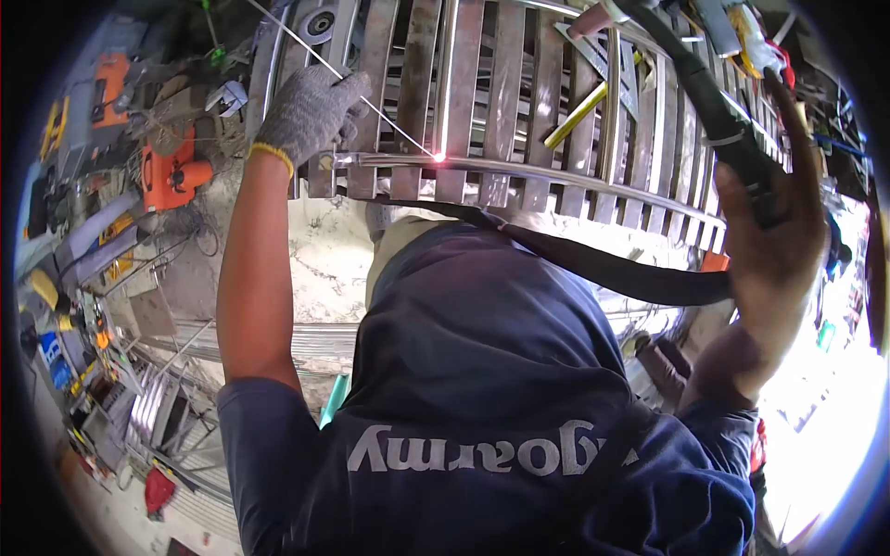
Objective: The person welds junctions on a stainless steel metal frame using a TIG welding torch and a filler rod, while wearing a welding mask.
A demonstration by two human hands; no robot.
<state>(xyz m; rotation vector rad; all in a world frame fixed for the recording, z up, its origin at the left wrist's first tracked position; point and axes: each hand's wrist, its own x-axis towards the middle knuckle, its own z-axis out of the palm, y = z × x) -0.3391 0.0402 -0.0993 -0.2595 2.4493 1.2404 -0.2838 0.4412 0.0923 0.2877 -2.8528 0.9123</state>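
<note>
My left hand (320,111), in a grey knit glove with a yellow cuff, is closed around a thin filler rod (394,125). The rod slants down to a small glowing spot (439,157) on a shiny metal tube (528,170). My bare right hand (774,227), somewhat blurred, has a black welding torch (709,102) between thumb and fingers. At its far end, a pinkish nozzle (598,18) points away from the glowing spot, well apart from it. Beneath the tube lies a bench of metal slats (501,83).
A metal square (612,69) and a yellow strip (577,116) lie on the slats. A grinding disc (318,25) sits at the back left. On the left floor is an orange tool (171,174). A black hose or strap (612,269) crosses before my body.
</note>
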